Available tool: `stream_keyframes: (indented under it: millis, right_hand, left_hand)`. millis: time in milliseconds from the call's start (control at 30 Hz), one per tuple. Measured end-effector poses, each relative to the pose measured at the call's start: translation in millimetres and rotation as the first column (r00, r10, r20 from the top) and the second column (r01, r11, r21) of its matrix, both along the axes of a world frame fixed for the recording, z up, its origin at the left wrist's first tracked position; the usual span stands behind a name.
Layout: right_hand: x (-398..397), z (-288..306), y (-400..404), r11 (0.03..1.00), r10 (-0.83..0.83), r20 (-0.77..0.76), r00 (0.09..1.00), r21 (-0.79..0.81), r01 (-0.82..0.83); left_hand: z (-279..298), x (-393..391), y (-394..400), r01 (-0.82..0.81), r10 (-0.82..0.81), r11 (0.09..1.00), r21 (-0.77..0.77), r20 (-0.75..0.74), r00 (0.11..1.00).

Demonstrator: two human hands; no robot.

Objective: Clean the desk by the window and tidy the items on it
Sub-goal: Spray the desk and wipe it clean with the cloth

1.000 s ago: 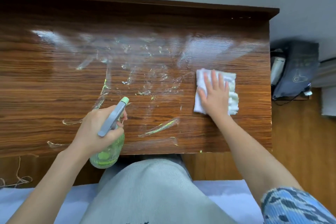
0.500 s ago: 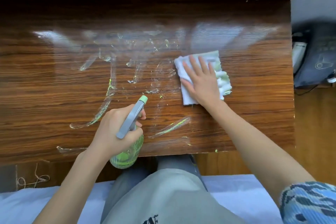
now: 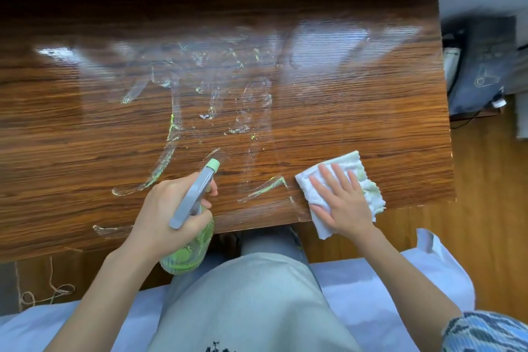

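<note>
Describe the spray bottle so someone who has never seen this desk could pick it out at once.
Start at the wooden desk, streaked with wet smears, and go to its near edge left of centre. There the left hand grips the spray bottle. It is the only bottle in view: clear green body hanging below the desk edge, grey trigger head, pale green nozzle pointing over the desk, unlike the flat white cloth under the right hand.

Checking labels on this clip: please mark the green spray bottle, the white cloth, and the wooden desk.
green spray bottle [image 3: 187, 258]: head view, on its translucent body.
white cloth [image 3: 310, 183]: head view, on its left part.
wooden desk [image 3: 85, 151]: head view, on bare top.
</note>
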State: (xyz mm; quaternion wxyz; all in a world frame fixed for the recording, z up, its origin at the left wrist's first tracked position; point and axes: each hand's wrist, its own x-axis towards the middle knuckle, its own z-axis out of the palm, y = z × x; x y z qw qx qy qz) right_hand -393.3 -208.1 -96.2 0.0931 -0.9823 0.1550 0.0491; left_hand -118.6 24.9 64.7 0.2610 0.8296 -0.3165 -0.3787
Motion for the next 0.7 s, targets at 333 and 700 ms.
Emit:
stream_keyframes:
  millis: [333,700]
  right_hand:
    - [17.4,1.3,-12.1,0.924,-0.382,-0.043,0.923,-0.049,0.38]
    - [72.6,0.7,-83.7,0.735,-0.677,-0.049,0.734,-0.08,0.673]
  left_hand:
    - [5.0,-0.8,-1.4,0.078,-0.077,0.997,-0.024,0.051,0.996]
    - [2.3,-11.4,-0.4,0.07,-0.069,0.997,-0.038,0.038,0.997]
